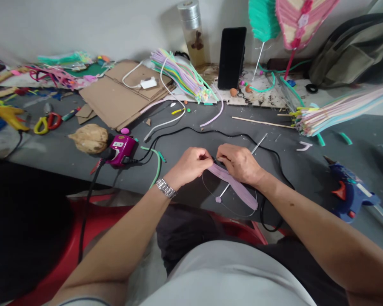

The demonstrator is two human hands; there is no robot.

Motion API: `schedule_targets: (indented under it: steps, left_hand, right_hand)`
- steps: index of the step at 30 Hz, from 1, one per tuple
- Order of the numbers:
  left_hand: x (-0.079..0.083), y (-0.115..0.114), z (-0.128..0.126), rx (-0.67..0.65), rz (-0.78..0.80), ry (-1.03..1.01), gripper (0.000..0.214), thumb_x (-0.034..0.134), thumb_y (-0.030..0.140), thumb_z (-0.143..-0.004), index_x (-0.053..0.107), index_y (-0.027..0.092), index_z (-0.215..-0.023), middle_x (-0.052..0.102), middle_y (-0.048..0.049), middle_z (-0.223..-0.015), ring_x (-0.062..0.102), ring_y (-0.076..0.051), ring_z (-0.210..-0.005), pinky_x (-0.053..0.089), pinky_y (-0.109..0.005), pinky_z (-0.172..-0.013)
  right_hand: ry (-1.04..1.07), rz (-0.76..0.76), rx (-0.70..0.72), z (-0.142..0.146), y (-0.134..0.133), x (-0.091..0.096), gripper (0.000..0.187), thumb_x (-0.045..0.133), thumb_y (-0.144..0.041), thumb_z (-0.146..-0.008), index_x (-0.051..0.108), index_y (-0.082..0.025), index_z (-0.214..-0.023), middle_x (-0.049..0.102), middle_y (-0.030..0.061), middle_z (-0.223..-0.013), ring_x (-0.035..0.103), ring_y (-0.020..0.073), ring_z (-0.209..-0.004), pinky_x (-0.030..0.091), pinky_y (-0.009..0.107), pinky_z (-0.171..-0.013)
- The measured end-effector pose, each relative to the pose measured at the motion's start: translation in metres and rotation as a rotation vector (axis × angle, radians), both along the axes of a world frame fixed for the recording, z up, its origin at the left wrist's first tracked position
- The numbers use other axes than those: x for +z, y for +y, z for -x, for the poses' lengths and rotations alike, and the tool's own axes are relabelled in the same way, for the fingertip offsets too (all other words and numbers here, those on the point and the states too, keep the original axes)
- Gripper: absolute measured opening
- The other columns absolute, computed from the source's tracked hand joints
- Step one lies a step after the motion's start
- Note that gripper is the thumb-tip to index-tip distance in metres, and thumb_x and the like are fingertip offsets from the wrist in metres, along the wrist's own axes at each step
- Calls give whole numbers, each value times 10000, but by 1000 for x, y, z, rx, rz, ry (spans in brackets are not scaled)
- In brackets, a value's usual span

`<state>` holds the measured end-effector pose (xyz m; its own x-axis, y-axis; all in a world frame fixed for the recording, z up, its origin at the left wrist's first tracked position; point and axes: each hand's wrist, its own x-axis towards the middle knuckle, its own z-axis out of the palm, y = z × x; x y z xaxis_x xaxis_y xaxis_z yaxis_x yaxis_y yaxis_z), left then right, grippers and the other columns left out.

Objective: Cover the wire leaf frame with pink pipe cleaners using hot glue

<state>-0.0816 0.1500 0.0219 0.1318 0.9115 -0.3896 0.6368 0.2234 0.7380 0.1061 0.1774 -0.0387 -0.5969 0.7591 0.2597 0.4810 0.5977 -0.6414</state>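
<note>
A lilac bundle (232, 182), seemingly flattened pipe cleaners, slants from my fingertips towards the table's front edge. My left hand (191, 165) pinches its upper end between thumb and index finger. Close beside it, my right hand (241, 163) is closed in a pinch on a thin dark piece, apparently wire, at that same end. A thin wire loop (234, 213) curves below and around the bundle. Under the bundle and my right hand lies a white stick (259, 143) with a small lilac knob (218, 199) at its near end. My fingers hide the exact joining point.
A black cable (217, 133) winds around the work area from a purple power adapter (123, 151). A blue glue gun (354, 191) lies at right, a yellow one (8, 115) at far left. Pipe-cleaner bundles (181, 76), cardboard (118, 95) and a phone (232, 57) stand or lie behind.
</note>
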Motion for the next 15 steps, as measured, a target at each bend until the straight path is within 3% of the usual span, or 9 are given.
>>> schedule_targets:
  steps: [12,15]
  left_hand:
    - [-3,0,0,0,-10,-1,146,583,150,-815,591,180,-672,497,55,-454,425,-83,-416,299,-211,-453]
    - [-6,-3,3,-62,-115,86,147,587,186,-852,633,175,-713,575,24,-547,496,-110,-492,371,-238,-523]
  right_hand:
    - [14,22,7,-1,0,2,163,452,-127,-912,569,-201,-827,594,33,-820,509,167,-761,363,289,-709]
    - [33,42,9,-2,1,4,158,477,-127,-915,595,-198,-838,619,36,-842,535,165,-779,380,283,-727]
